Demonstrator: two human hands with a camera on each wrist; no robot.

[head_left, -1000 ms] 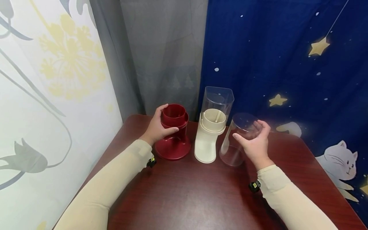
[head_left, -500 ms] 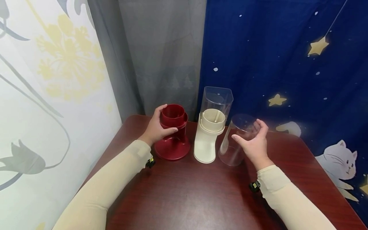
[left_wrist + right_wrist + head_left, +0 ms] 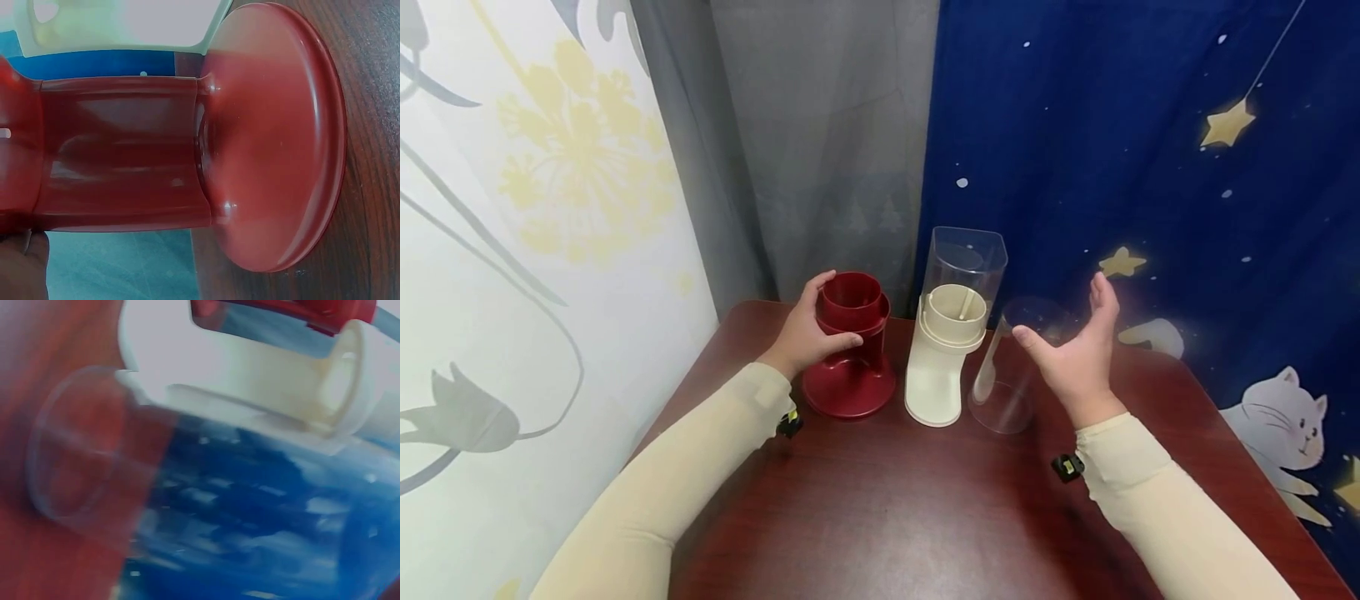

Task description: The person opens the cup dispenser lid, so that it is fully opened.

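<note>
- No text, label, brand, number or sign can be read in any view.
- On the red holder (image 3: 851,350), the cream holder (image 3: 942,360) and the clear cup (image 3: 1009,371), no lettering is seen.
- On the curtains, only pictures are shown: stars and a cat on the blue curtain (image 3: 1150,167), flowers on the pale one (image 3: 535,208).

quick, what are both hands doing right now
Left hand: gripping the top of the red stand.
Right hand: open, fingers straight, holding nothing, beside the clear cup.
</note>
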